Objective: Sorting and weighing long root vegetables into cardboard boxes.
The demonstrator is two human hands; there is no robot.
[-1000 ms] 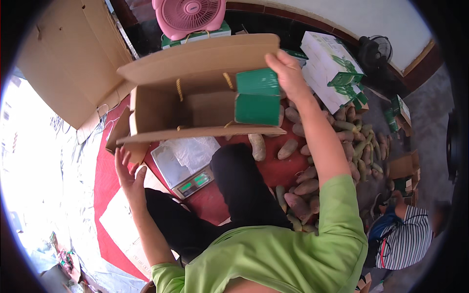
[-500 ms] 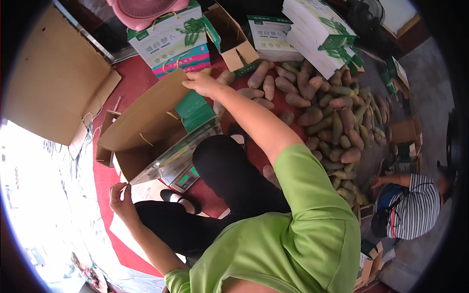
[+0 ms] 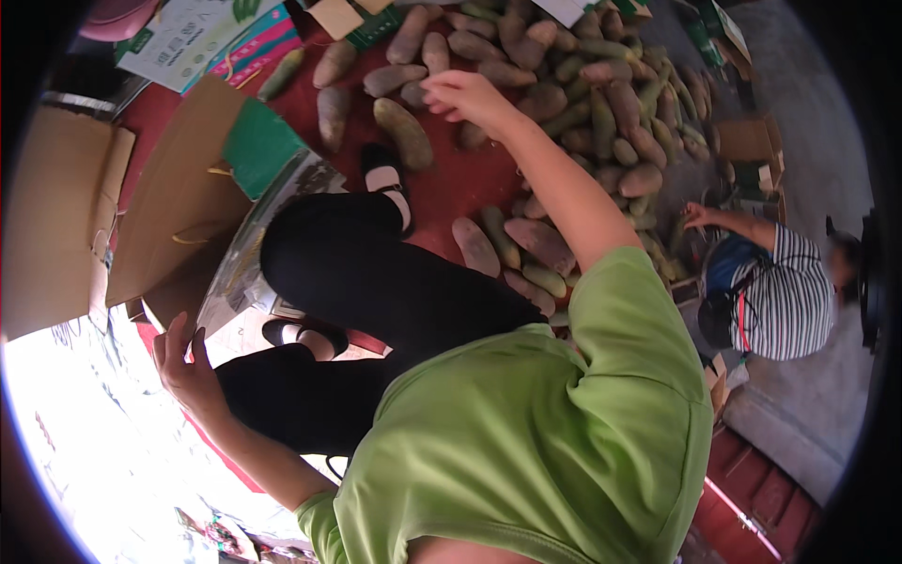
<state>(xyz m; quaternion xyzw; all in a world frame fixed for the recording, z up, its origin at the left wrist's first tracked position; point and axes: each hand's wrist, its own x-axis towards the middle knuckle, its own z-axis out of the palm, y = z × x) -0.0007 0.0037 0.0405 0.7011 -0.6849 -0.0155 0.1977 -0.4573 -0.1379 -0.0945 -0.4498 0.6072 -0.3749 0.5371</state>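
Observation:
A tall open cardboard box (image 3: 174, 202) with a green flap and cord handles stands tilted beside my left knee. At its near lower corner my left hand (image 3: 193, 376) grips the edge, fingers on either side of the wall. My right hand (image 3: 474, 101) is away from the box, over the red floor covering, its fingers loosely stretched and holding nothing. Beneath and around it lie thick, elongated brownish and green vegetables, gourd- or tuber-like; their exact kind is unclear. The nearest are a brown-green one (image 3: 404, 133) and a brownish one (image 3: 435, 54). The box's inside is mostly hidden.
A large heap of the vegetables (image 3: 620, 113) spreads to the right. Beyond it a person in a striped shirt (image 3: 785, 296) bends near open cartons (image 3: 752, 141). Printed cartons (image 3: 188, 42) stand at the far left, and another cardboard sheet (image 3: 52, 216) leans left.
My right hand has let go of the box's far upper edge and moved right over the vegetables. My left hand stays at the near corner. The view has turned and shifted right.

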